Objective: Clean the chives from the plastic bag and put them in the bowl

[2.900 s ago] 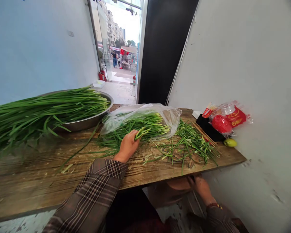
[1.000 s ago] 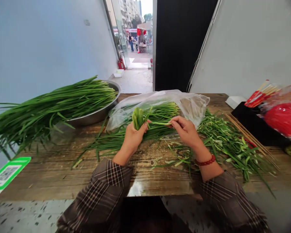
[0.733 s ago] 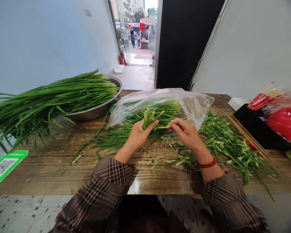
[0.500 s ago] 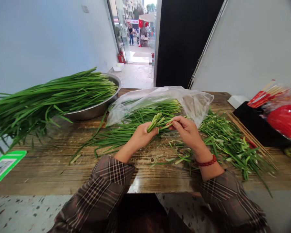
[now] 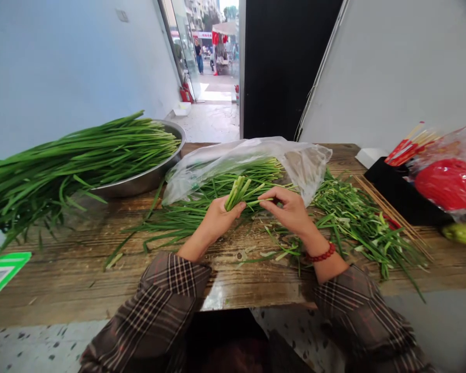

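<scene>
Wrapped around a small bunch of garlic chives (image 5: 237,191), my left hand (image 5: 216,220) holds their pale cut ends pointing up and away. My right hand (image 5: 289,208), with a red bead bracelet at its wrist, pinches a thin chive stalk at the right side of the bunch. Under and behind both hands, more garlic chives (image 5: 178,220) lie on the wooden table (image 5: 147,282), partly covered by a clear plastic bag (image 5: 229,155). To the right of my right hand spreads a pile of loose leaves and trimmings (image 5: 349,207).
At the left, a metal basin (image 5: 140,185) carries a big heap of chives (image 5: 89,153) hanging over its rim. A black box (image 5: 402,191) with red-wrapped chopsticks (image 5: 406,150) and a red plastic-wrapped bundle (image 5: 446,181) stands at the right. Thin sticks (image 5: 392,215) lie beside the trimmings.
The view has shifted slightly, so the scene sits further left. The bunch in my left hand looks more fanned out, and my right fingers have moved along the pinched stalk.
</scene>
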{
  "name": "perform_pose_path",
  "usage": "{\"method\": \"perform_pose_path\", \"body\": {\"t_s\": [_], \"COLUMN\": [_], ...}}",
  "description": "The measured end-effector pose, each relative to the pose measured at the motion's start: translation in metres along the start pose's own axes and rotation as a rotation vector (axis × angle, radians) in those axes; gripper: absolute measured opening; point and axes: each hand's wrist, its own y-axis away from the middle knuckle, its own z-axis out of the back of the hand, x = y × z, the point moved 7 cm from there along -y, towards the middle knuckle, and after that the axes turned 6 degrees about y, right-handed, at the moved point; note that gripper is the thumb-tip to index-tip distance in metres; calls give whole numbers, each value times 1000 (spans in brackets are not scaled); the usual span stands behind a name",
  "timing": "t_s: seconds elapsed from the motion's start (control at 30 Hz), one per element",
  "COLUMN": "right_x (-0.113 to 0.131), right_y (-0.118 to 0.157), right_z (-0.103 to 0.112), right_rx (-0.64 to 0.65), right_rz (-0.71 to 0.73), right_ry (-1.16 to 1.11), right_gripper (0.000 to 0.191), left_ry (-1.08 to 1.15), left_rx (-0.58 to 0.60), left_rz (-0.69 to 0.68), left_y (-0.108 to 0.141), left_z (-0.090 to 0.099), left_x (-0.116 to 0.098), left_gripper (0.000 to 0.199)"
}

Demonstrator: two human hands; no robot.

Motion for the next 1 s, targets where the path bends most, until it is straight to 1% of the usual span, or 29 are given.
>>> {"method": "perform_pose_path", "body": {"t_s": [0.17,0.27,0.33,0.47,0.5,0.53,0.57,0.63,0.7,0.73,0.77,0.87,0.93,1.0], "right_x": [-18,-27,-33,-43,-43,-41,-38,-29,-22,-20,-18,-17,-14,-13], "right_y": [2,2,2,4,4,4,3,0,-1,-1,-1,-1,-1,-1], "right_z": [-13,-15,-7,26,33,36,37,32,25,22,20,11,4,3], "right_rx": [-103,-157,-213,-400,-411,-389,-337,-192,-96,-83,-82,-74,-53,-69], "right_rz": [-196,-242,-262,-298,-293,-279,-258,-192,-125,-104,-95,-101,-87,-74], "right_ry": [-305,-359,-357,-417,-421,-406,-369,-252,-152,-126,-113,-110,-91,-57], "right_gripper": [22,24,25,27,29,31,34,36,23,16,14,24,20,14], "left_ry": [-1,-11,-20,-20,-22,-28,-35,-47,-53,-58,-67,-108,-128,-150], "left_rx": [-7,-27,-45,-72,-72,-70,-66,-55,-46,-42,-37,-10,17,44], "left_rz": [-20,-30,-31,-12,-8,-5,-4,-5,-13,-20,-28,-62,-94,-120], "left_y": [-1,-1,-1,0,0,0,0,0,0,0,0,1,1,1], "left_z": [-2,-3,-3,-1,-1,0,0,-1,-1,-1,-2,-6,-10,-13], "left_x": [-1,-3,-5,-2,-1,0,1,2,1,0,-1,-5,-7,-8], "left_gripper": [35,32,31,29,29,29,29,32,34,34,34,31,28,26]}}
